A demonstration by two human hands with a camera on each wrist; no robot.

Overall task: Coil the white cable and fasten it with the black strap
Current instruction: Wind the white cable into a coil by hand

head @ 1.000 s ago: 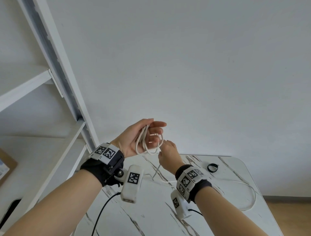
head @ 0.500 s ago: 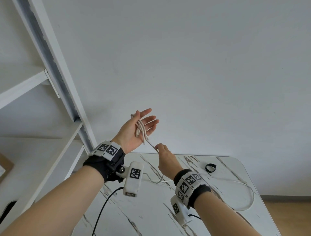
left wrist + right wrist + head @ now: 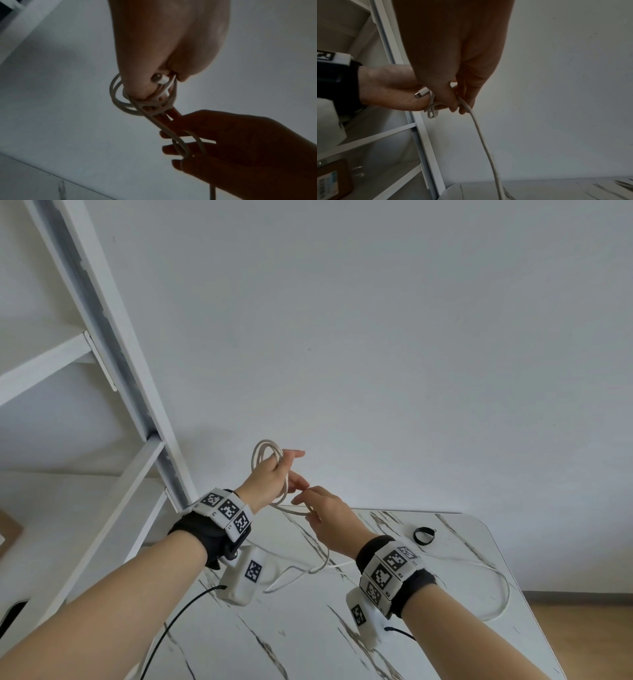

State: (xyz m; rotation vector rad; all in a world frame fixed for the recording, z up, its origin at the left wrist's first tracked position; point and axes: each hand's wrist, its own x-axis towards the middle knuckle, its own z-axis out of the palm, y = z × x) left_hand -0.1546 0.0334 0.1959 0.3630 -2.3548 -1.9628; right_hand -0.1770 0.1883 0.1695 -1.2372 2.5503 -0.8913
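The white cable [image 3: 265, 451] is wound in several loops round my left hand [image 3: 277, 470], held up above the marble table [image 3: 445, 628]. In the left wrist view the loops [image 3: 120, 100] circle the fingers and a connector plug [image 3: 159, 79] lies in the palm. My right hand [image 3: 308, 501] sits just right of the coil and pinches the free run of cable [image 3: 488, 148] between thumb and fingers. The rest of the cable [image 3: 503, 594] trails in a wide bend on the table. The black strap [image 3: 423, 535] lies as a small ring on the table's far right part.
A white shelf frame [image 3: 113, 371] slants up at the left, close to my left hand. A cardboard box [image 3: 332, 180] sits on a lower shelf. A black lead [image 3: 178, 621] hangs from the left wrist camera. The table's right edge [image 3: 534, 621] borders wooden floor.
My left hand has turned from palm-up to back-up, with the loops now standing over it. My right hand has carried the cable round and up to the left fingers.
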